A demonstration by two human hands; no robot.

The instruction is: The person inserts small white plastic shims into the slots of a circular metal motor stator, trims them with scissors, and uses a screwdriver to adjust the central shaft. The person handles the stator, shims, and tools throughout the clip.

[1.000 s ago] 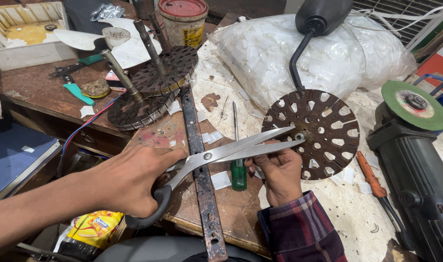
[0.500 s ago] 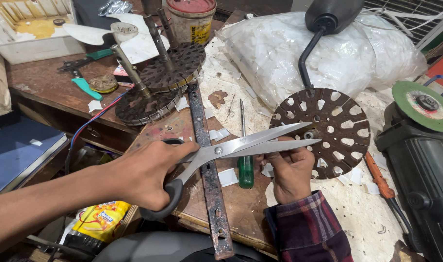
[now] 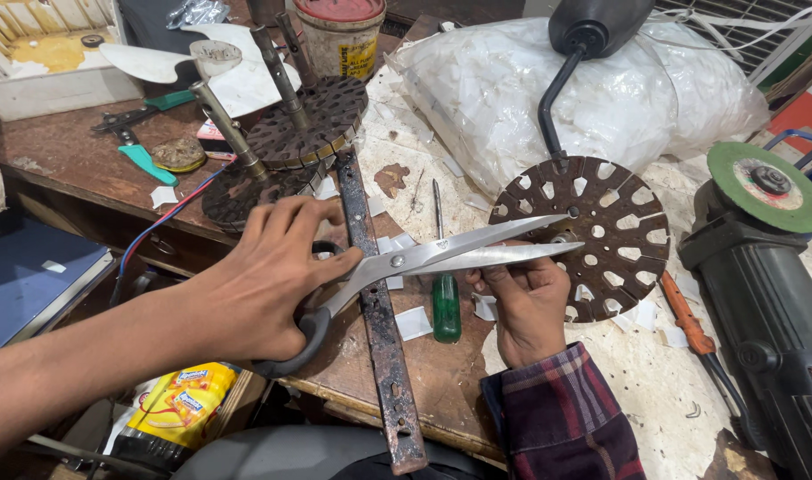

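My left hand (image 3: 255, 284) in clenched grip on black handles of scissors (image 3: 442, 258); blades parted, pointing right over tabletop (image 3: 68, 187); my right hand (image 3: 526, 302), plaid cuff, pinches something small under blades, grip closed but I cannot tell on what; perforated metal disc (image 3: 602, 236) just beyond blade tips; green screwdriver (image 3: 445, 307) lies under scissors beside rusty metal bar (image 3: 379, 302); angle grinder (image 3: 762, 267) at far right; white plastic bag (image 3: 584, 98) behind disc.
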